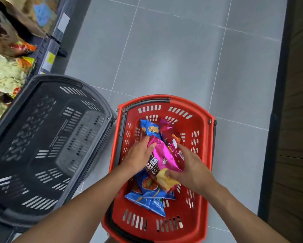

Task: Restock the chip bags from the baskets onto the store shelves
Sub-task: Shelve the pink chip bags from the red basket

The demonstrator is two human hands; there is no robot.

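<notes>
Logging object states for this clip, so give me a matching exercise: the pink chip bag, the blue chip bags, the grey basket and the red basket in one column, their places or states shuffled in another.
1 pink chip bag
2 blue chip bags
3 grey basket
4 red basket

A directly beside the shelves
B contains chip bags
C gripped by the left hand and right hand
D lying on the red basket's bottom

Pairs: 1-C, 2-D, 3-A, 4-B.

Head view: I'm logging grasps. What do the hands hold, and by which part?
Both hold the pink chip bag over the red basket: the left hand grips its upper left edge, the right hand its lower right end.
</notes>
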